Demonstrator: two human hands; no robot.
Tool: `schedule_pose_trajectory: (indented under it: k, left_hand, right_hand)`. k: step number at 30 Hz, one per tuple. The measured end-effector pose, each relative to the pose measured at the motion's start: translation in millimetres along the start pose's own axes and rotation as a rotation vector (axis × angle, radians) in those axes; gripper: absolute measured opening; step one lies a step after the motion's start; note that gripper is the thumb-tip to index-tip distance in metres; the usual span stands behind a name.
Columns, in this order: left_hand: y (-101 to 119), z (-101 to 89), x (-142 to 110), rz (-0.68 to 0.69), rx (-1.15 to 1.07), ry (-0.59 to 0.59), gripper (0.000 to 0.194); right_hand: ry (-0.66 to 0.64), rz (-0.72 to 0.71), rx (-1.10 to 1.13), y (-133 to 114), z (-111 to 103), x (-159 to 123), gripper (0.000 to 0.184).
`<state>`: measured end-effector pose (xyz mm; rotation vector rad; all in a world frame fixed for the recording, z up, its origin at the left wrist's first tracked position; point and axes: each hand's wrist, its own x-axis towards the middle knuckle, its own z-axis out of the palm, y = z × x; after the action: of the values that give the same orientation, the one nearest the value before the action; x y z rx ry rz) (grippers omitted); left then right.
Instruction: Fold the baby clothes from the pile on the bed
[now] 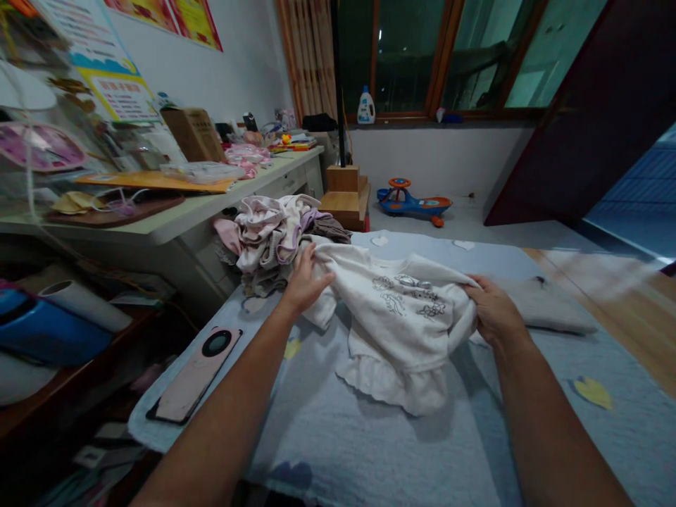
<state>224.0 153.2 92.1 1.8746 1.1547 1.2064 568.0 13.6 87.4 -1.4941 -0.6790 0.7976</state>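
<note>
A white long-sleeved top [391, 303] with dark line drawings on its front and a ruffled hem is stretched between my two hands. My left hand [305, 283] grips it by the shoulder or sleeve on the left. On the opposite side, my right hand [493, 308] pinches the cloth, fingers closed. The ruffle hangs down to the light blue bedspread [317, 422]. Just beyond my left hand lies a heap of crumpled clothes [269, 236] in white, pink, purple and grey.
A pink phone [198, 377] lies at the bed's left edge. To the right rests a pale folded cloth [549, 306]. A cluttered desk [211, 204] borders the left side. Beyond the bed are a wooden step-shaped piece [344, 197] and a blue ride-on toy [415, 203].
</note>
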Motion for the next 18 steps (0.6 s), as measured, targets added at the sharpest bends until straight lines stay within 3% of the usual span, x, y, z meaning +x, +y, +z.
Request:
schedule_pose_trajectory:
  k: [2, 4, 7, 8, 11, 14, 18]
  left_hand:
    - [2, 6.0, -6, 0.095, 0.142, 0.035, 0.09]
    - [2, 12.8, -20, 0.098, 0.273, 0.008, 0.08]
    - [1, 24.9, -55, -0.034, 0.391, -0.217, 0.045]
    - [1, 29.6, -68, -0.073, 0.424, -0.3, 0.041]
    - [7, 45.8, -104, -0.098, 0.417, -0.379, 0.047]
    - [13, 63.8, -127, -0.143, 0.315, -0.42, 0.057]
    - [15, 81.5, -134, -0.193, 0.255, -0.406, 0.069]
  right_hand:
    - [0.132, -0.048, -0.003, 0, 0, 7, 0.051]
    - [0.178, -0.061, -0.107, 9, -3, 11, 0.065]
    - [0.103, -0.006, -0.396, 33, -12, 7, 0.081]
    - [0.078, 0.004, -0.492, 41, -15, 4, 0.085]
    - [0.053, -0.017, -0.633, 61, -18, -8, 0.088]
    - [0.006, -0.025, -0.541, 68, -14, -22, 0.083]
    - [-0.076, 0.013, -0.251, 63, -4, -37, 0.073]
